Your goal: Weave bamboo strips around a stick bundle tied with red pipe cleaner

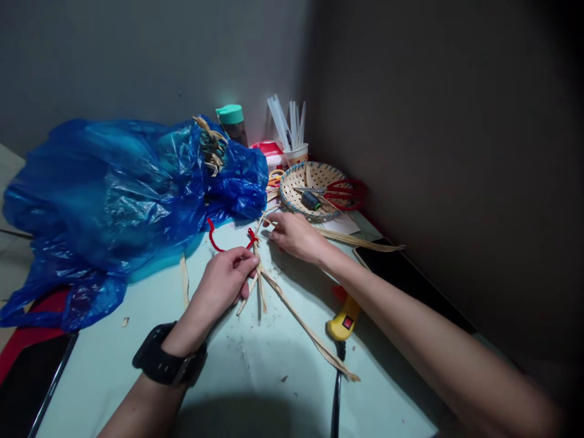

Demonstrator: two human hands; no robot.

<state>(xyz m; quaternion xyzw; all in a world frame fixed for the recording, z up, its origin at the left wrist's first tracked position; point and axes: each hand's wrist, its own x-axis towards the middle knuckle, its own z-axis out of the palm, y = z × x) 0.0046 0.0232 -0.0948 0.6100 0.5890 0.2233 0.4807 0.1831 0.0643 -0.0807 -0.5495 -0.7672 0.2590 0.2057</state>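
Where straw strips (260, 267) lie: over table (255, 359), left hand (227, 277) pinching them.
Right hand (295, 236): nearly closed at their upper end; hold I cannot tell.
Strip work: arranging, perhaps; next needs steady left pinch.

From over here I'm seeing a pale bench (274, 359) in dim, cool light; behind it, a grey wall (137, 55); along its right, a darker wall (456, 140), deep in shadow.

Fibre strips (327, 351) matt, rough; bag (118, 176) glossy plastic.
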